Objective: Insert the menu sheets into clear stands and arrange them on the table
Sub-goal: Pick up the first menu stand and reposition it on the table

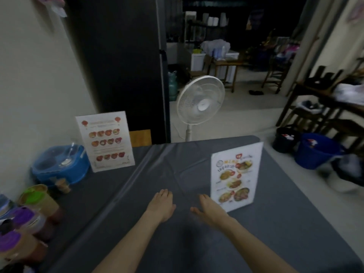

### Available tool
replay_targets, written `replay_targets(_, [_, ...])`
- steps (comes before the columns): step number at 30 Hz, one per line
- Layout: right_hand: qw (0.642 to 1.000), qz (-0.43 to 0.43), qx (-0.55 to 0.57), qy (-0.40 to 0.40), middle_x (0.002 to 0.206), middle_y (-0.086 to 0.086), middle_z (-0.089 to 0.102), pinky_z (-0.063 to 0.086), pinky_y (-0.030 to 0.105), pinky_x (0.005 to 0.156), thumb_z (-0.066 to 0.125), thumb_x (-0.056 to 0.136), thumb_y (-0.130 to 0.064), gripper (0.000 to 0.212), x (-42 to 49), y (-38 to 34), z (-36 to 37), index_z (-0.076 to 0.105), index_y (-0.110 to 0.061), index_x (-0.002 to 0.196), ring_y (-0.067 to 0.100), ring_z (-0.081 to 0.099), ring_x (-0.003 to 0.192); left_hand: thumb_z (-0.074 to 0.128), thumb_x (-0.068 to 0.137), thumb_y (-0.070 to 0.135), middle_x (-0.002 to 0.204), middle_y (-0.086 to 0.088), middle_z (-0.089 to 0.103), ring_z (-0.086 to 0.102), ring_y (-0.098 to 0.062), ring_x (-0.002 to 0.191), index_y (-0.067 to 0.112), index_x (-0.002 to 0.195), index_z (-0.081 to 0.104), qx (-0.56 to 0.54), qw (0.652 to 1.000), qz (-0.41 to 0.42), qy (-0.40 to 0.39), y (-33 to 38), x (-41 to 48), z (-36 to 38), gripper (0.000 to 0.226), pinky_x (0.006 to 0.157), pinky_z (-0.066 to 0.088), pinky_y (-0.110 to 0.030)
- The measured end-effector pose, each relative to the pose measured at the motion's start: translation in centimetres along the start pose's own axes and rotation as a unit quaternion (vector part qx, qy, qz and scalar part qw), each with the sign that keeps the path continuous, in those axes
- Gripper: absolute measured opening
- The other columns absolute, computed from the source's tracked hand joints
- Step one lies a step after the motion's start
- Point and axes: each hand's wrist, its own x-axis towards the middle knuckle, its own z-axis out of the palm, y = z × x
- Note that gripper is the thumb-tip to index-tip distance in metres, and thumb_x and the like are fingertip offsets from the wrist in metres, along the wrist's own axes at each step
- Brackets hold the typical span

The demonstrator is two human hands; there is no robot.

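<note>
our left hand (162, 205) and right hand (211, 210) lie open and empty, fingers spread flat over the grey tablecloth (157, 194). just right of the right hand, one menu stand (236, 176) stands upright on the cloth, sheet inside. a second menu stand (105, 141) stands well left of it, beside the blue container (59, 166).

From where I stand, the only word I can make out is "MENU", in orange capitals near the top of the menu sheet in the right clear stand (235, 177). The smaller lines beneath it, beside the food photos, are too blurred to read. The left menu stand (105, 141) has a heading between two red lanterns, but its lettering is illegible.
</note>
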Motion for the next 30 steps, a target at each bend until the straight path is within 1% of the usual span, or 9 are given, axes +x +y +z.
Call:
replay_targets(7, [0.992,0.089,0.067,0.064,0.143,0.010,0.046,0.043,0.038,0.103,0.048,0.094,-0.040,0.055,-6.4,5.0,-1.9,0.037,-0.012,0.140,0.026,0.053,0.123,0.035,0.101,0.032,0.159,-0.018,0.022,0.020,-0.031,0.148,-0.001,0.151,0.019,-0.007,0.997,0.076,0.022,5.0,1.0,0.9,0.062,0.122,0.016,-0.037])
replay_targets(11, [0.985,0.136,0.069,0.081,0.145,0.011,0.043,0.039,0.037,0.106,0.048,0.094,-0.041,0.055,-9.0,7.8,-3.1,0.037,-0.010,0.139,0.027,0.045,0.130,0.038,0.100,0.032,0.156,-0.017,0.029,0.026,-0.029,0.145,0.000,0.150,0.024,-0.028,0.995,0.096,0.025,7.9,1.5,0.6,0.061,0.120,0.020,-0.037])
replay_targets(15, [0.978,0.163,0.081,0.103,0.147,0.010,0.041,0.035,0.034,0.108,0.047,0.096,-0.039,0.055,-10.2,10.0,-5.1,0.036,-0.010,0.141,0.025,0.042,0.133,0.045,0.096,0.034,0.143,-0.016,0.046,0.046,-0.029,0.131,0.004,0.138,0.042,-0.108,0.990,0.090,0.030,10.0,2.3,0.1,0.052,0.109,0.038,-0.038])
replay_targets(18, [0.974,0.168,0.101,0.117,0.146,0.011,0.042,0.035,0.033,0.107,0.046,0.096,-0.038,0.054,-9.9,11.2,-6.7,0.037,-0.008,0.140,0.024,0.043,0.132,0.051,0.094,0.034,0.140,-0.015,0.049,0.051,-0.028,0.126,0.006,0.135,0.045,-0.202,0.976,0.071,0.035,11.0,3.0,-0.4,0.050,0.102,0.045,-0.038])
replay_targets(22, [0.965,0.148,0.162,0.141,0.137,0.015,0.053,0.040,0.027,0.093,0.048,0.097,-0.031,0.046,-8.3,12.0,-9.8,0.048,0.000,0.131,0.026,0.052,0.124,0.059,0.092,0.029,0.135,-0.011,0.055,0.056,-0.024,0.121,0.008,0.134,0.049,-0.333,0.939,0.040,0.074,12.1,3.8,-1.2,0.048,0.096,0.048,-0.033])
replay_targets(25, [0.957,0.128,0.212,0.152,0.127,0.017,0.060,0.042,0.017,0.077,0.049,0.097,-0.024,0.038,-6.1,13.2,-11.7,0.053,0.003,0.124,0.023,0.060,0.105,0.064,0.091,0.021,0.125,-0.009,0.062,0.060,-0.020,0.111,0.004,0.125,0.054,-0.460,0.882,0.009,0.101,12.8,4.0,-1.9,0.040,0.086,0.048,-0.027])
replay_targets(27, [0.950,0.112,0.243,0.161,0.118,0.014,0.062,0.044,0.013,0.066,0.051,0.096,-0.025,0.040,-4.5,13.8,-12.9,0.052,0.004,0.124,0.015,0.055,0.092,0.065,0.090,0.018,0.117,-0.007,0.065,0.063,-0.019,0.107,0.005,0.119,0.056,-0.525,0.843,-0.012,0.114,13.2,4.1,-2.5,0.033,0.085,0.050,-0.027])
replay_targets(28, [0.944,0.104,0.265,0.167,0.117,0.012,0.061,0.046,0.014,0.068,0.052,0.095,-0.027,0.044,-3.6,14.2,-13.4,0.050,0.003,0.127,0.015,0.055,0.092,0.065,0.090,0.018,0.114,-0.005,0.067,0.064,-0.020,0.107,0.005,0.117,0.058,-0.541,0.832,-0.019,0.123,13.3,4.2,-2.8,0.031,0.086,0.052,-0.029])
replay_targets(30, [0.931,0.090,0.308,0.174,0.125,0.012,0.060,0.053,0.030,0.085,0.056,0.092,-0.037,0.054,-1.8,15.3,-14.0,0.046,-0.002,0.132,0.020,0.061,0.102,0.066,0.089,0.018,0.109,-0.003,0.069,0.065,-0.021,0.106,0.006,0.113,0.060,-0.561,0.815,-0.028,0.144,13.4,4.4,-3.1,0.027,0.089,0.053,-0.032])
